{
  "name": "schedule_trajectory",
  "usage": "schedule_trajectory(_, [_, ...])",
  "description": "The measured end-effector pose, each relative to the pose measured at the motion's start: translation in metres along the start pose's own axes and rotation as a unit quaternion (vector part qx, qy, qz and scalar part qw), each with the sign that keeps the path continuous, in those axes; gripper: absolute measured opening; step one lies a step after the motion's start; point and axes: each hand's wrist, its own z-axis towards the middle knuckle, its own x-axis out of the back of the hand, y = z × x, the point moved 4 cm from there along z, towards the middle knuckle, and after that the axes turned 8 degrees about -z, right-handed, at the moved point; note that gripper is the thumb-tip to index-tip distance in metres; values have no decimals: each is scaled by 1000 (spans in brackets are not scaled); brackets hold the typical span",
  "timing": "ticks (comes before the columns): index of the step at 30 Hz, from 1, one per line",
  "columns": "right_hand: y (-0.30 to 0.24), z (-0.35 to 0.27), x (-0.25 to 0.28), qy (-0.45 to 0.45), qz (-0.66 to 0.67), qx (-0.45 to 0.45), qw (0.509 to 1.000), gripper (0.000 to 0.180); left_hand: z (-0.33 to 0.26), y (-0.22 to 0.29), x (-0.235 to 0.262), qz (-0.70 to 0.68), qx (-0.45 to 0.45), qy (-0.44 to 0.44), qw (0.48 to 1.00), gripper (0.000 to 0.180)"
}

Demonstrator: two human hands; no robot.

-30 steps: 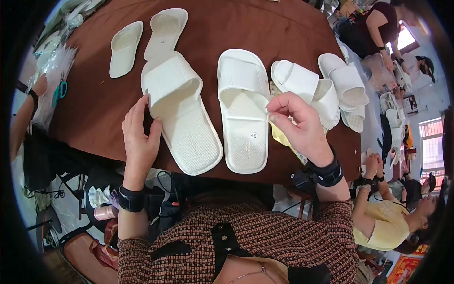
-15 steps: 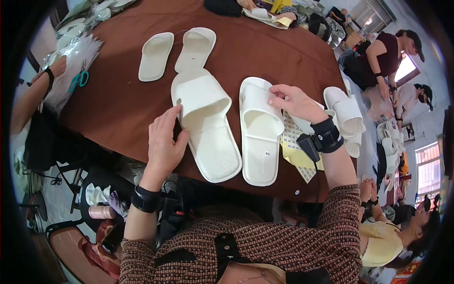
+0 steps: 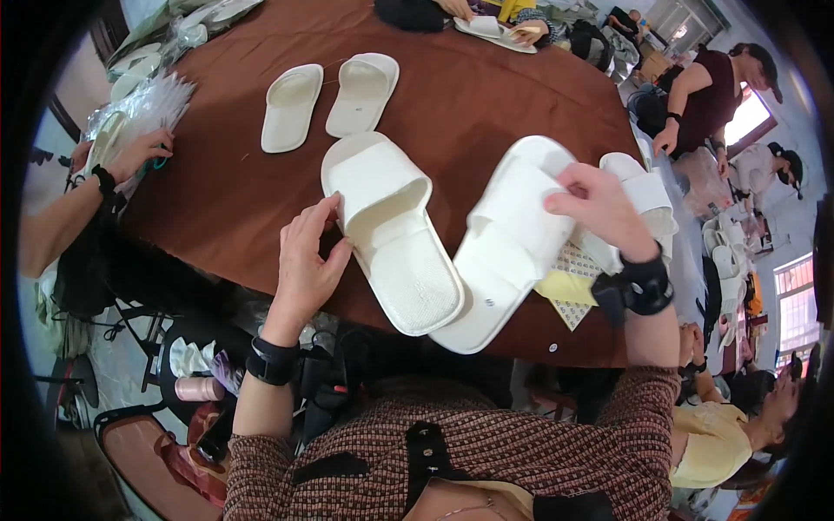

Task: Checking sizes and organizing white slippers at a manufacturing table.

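Observation:
A white open-toed slipper (image 3: 408,278) lies angled in front of me on the brown cloth. My left hand (image 3: 306,252) holds its left side, fingertips at the strap edge and thumb lower along the side. With thumb and fingers, my right hand (image 3: 604,204) pinches the right side of the strap on a second white slipper (image 3: 491,300). This one is tilted, its toe end up to the right and its heel end touching the first slipper. A small round sticker sits on its insole. Further back lie two more white slippers (image 3: 291,108) (image 3: 363,95), joined by a thin thread.
Beneath my right hand are yellow backing paper (image 3: 565,285) and a sticker sheet (image 3: 571,314). White slippers (image 3: 647,204) are piled at the right. Another person's hands (image 3: 139,156) work by clear plastic bags (image 3: 161,104) at the left; more people sit or stand around.
My right hand has moved right, swinging the second slipper from upright to slanted, so its heel meets the first one. My left hand stays at the first slipper.

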Motion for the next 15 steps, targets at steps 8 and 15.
schedule_trajectory(8, [42, -69, 68, 181, 58, -74, 979, 20, -19, 26, -9, -16, 8, 4, 1000, 66])
schedule_trajectory(15, [74, -84, 35, 198, 93, -146, 965, 24, -37, 78, -15, -40, -92, -71, 992, 48])
